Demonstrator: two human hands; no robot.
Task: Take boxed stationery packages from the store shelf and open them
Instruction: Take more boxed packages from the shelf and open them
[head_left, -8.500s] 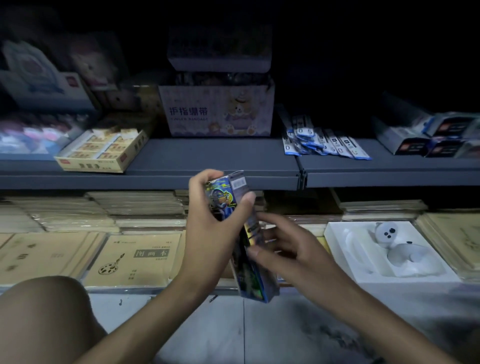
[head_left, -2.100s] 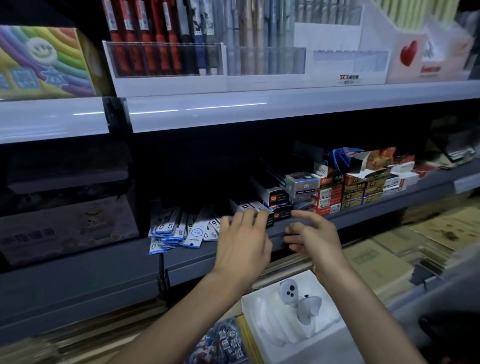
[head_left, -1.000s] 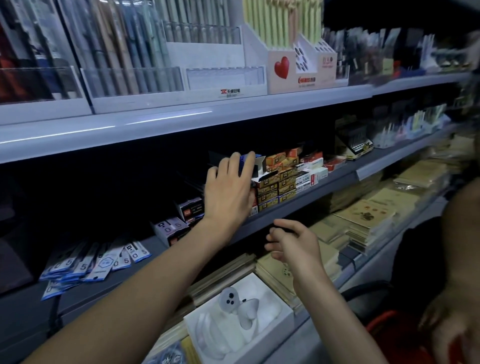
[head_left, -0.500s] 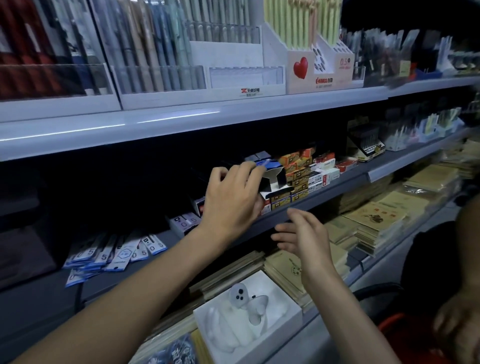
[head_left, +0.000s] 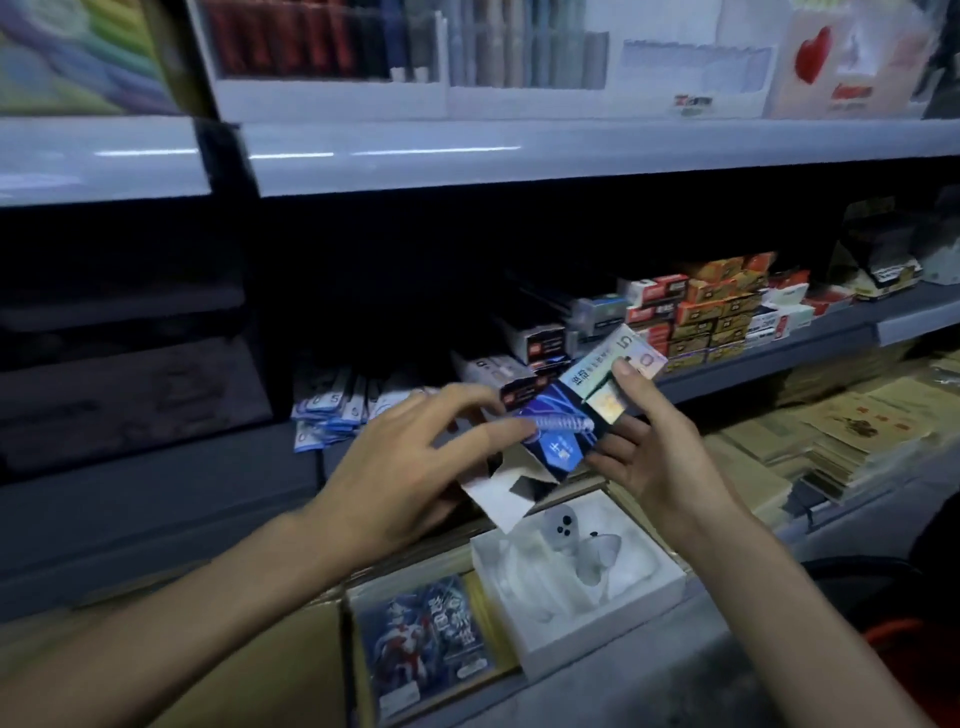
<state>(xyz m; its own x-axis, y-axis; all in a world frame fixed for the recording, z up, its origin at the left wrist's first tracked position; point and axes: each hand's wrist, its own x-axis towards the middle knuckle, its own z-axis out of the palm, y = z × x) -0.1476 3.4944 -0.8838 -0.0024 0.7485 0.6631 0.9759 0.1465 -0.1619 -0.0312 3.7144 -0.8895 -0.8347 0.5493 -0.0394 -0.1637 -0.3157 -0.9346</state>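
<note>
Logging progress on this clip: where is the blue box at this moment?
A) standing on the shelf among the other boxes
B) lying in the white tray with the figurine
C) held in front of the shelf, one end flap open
C: the right hand grips the far end of the blue box, and the left hand touches it beside the open flap.

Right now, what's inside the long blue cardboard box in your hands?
The long blue cardboard box has its white end flaps open, showing only darkness. Its walls, the left hand and the right hand cover the rest.
</note>
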